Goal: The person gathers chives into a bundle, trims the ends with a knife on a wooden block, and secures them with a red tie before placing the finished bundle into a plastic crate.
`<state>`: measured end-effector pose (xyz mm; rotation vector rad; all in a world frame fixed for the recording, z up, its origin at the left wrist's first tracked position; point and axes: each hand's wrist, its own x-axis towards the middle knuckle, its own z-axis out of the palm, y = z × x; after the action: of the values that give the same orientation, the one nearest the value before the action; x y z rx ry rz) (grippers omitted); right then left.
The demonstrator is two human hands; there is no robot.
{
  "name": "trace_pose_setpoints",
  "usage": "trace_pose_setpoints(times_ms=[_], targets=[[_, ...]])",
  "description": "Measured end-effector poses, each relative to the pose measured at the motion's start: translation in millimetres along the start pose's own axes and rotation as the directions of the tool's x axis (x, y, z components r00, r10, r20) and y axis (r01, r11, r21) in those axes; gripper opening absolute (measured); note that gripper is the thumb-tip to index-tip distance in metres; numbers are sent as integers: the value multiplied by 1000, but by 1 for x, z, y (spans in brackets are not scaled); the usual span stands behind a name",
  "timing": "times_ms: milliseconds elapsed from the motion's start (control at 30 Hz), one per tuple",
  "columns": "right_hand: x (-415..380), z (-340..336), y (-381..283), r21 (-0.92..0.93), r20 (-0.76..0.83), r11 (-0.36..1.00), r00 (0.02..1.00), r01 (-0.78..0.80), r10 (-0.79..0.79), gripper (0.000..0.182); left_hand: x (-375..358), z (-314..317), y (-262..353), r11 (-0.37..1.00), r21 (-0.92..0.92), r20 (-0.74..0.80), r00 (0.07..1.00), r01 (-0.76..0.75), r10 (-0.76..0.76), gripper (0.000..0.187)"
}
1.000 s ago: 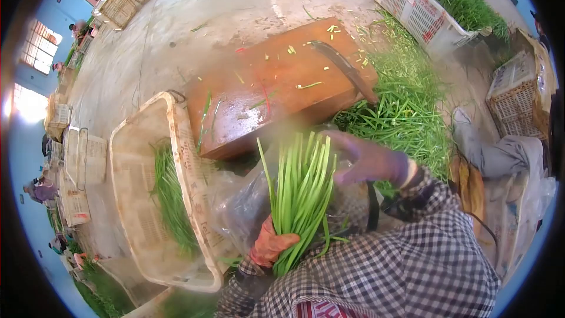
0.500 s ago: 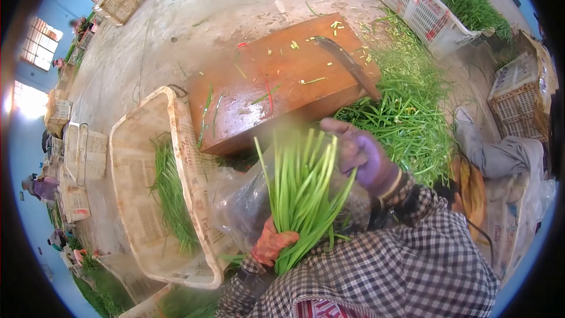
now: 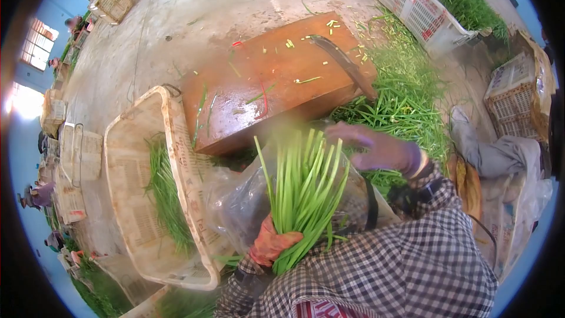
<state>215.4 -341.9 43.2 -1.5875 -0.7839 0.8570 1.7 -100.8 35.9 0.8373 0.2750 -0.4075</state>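
Observation:
My left hand [image 3: 274, 244], in an orange glove, is closed around the lower part of a bunch of long green chive-like stalks [image 3: 306, 191]. The pale stalk ends fan out upward, away from my body. To the right of those ends is my right hand [image 3: 385, 150], in a purple glove, with its fingers stretched out and nothing in them. Behind the bunch, clear plastic [image 3: 241, 200] covers my lap. Beyond my hands stands a wet brown wooden block [image 3: 276, 82]. A long curved knife [image 3: 344, 65] lies across its right side among small cut bits.
At left, a dirty white plastic crate [image 3: 182, 182] holds some green stalks. Cut leaves [image 3: 400, 100] lie heaped right of the block. A crate of greens [image 3: 421, 9] stands at upper right, a worn crate [image 3: 512, 91] below it. Other people sit at far left.
My right hand has moved right, away from the stalk ends, and its curled fingers have straightened. The left hand still grips the bunch, almost unmoved. The view has shifted slightly.

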Motion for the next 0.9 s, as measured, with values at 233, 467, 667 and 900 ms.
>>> trace_pose_setpoints(times_ms=[233,467,667,900], targets=[[13,48,4,293,-133,953,985,-70,114,36,1,9,4,997,74,-8,1000,-8,9,66],[5,43,-8,353,-55,929,989,-112,140,24,-1,4,1,995,90,-4,999,34,-34,69],[-3,58,28,356,-242,918,966,177,-92,30,1,0,-2,999,37,65,997,39,-42,67],[8,43,29,229,-459,818,800,527,-387,8,-2,4,4,998,-36,60,997,49,-47,64]])
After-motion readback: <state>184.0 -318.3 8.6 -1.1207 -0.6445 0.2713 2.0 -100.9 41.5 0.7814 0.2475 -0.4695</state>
